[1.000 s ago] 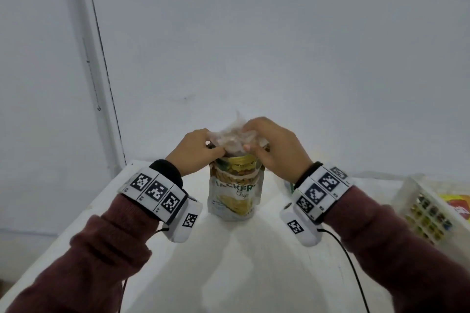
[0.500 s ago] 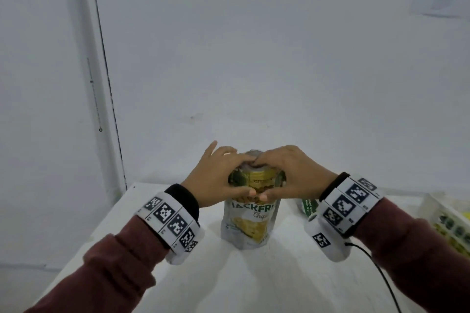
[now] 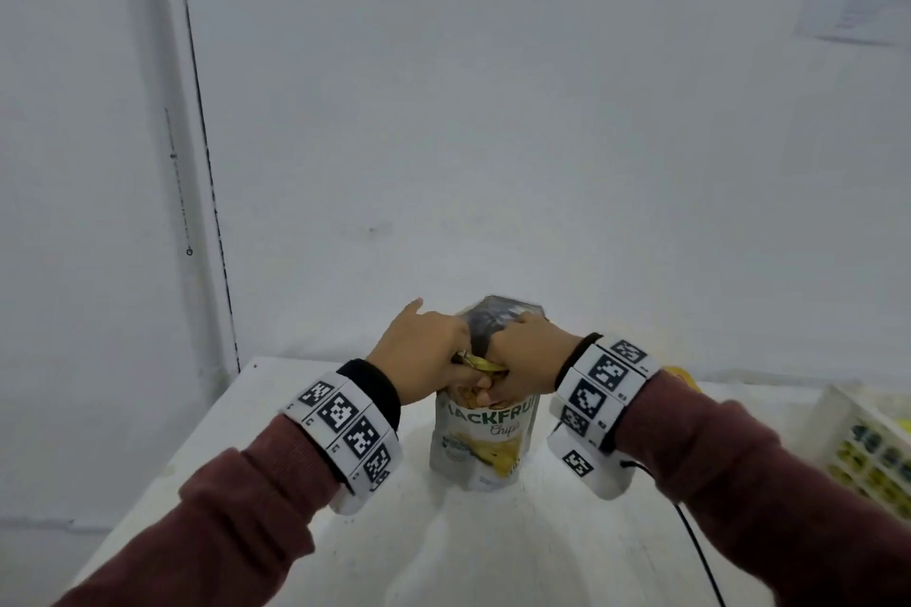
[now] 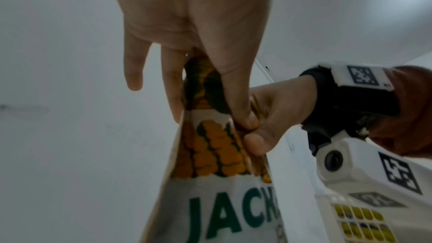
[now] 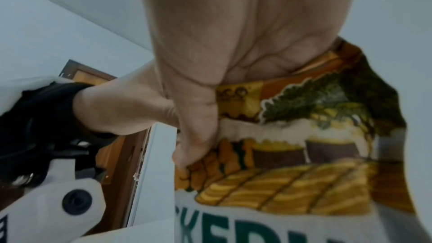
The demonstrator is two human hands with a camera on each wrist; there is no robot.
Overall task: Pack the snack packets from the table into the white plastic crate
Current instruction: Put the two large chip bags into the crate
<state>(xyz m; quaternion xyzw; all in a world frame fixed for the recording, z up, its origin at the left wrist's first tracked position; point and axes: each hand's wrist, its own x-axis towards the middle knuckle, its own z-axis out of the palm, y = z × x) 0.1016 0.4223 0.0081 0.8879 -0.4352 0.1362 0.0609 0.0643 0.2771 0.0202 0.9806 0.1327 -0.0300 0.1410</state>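
A white jackfruit chips packet [image 3: 483,439] stands upright on the white table [image 3: 276,434], near its far edge. My left hand [image 3: 434,355] and right hand [image 3: 522,360] meet at its top and each pinches the upper part. A dark crumpled flap [image 3: 498,315] sticks up behind the knuckles. In the left wrist view the left hand [image 4: 217,106] pinches the packet [image 4: 210,182] between thumb and fingers, and the right hand [image 4: 275,114] grips beside it. The right wrist view shows the right hand [image 5: 198,136] with its thumb pressed on the packet's printed front [image 5: 292,154].
The white plastic crate [image 3: 867,449] stands at the table's right edge, with yellow and blue packets showing through its lattice wall. A yellow item [image 3: 678,372] lies behind my right wrist. A black cable [image 3: 700,557] trails from that wrist. The wall is close behind the table.
A second ago both hands held a clear crinkled wrapper on the packet's mouth, then they pressed down over it. Now they pinch the packet's top, and a dark flap stands up.
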